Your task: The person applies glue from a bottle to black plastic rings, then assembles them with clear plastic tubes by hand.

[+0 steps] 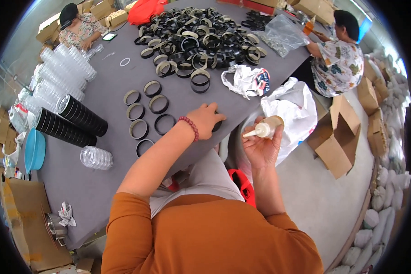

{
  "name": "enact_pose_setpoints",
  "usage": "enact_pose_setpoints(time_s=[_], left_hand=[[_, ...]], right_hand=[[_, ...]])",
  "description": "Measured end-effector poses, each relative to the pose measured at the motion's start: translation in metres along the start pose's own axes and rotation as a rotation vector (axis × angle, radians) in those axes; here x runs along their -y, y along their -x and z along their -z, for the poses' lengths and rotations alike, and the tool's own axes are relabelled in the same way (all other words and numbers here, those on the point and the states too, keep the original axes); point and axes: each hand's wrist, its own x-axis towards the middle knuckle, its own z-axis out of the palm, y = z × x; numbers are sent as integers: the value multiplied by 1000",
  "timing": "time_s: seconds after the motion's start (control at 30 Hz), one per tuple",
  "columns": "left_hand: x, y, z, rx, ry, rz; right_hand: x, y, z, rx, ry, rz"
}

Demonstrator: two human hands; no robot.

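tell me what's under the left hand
Part of a dark piece shows beneath the left hand; it could be a ring, but the hand covers the rest, hiding its full shape.

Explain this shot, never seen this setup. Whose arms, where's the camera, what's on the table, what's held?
There is no robot: these are a person's bare hands. The one picture comes from a wide fisheye camera on their head, looking down, so edges bend.

The grey table carries a big pile of dark rings, a few rings set out in two rough rows, clear plastic stacks and two black stacks.

The left hand has its fingers at a mostly hidden dark ring. The right hand holds a small bottle with a nozzle. Two other people sit farther off.
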Motion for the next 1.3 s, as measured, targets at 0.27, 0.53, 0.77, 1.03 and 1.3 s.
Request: enact_pose_setpoints(time_s=[0.27,0.53,0.77,1.03,1.3], left_hand=[[4,52,4,-120,1586,307],[-13,121,27,-23,2389,98],[-20,147,46,-19,2345,210],[-20,157,49,18,2350,224],[-21,164,54,-25,2316,232]], right_hand=[[-11,-6,-15,44,94,139],[-38,13,-72,498,1114,772],[-39,1,-110,1087,1369,961],[-53,5,-126,1228,1416,1044],[-55,6,-133,1251,1458,1030]])
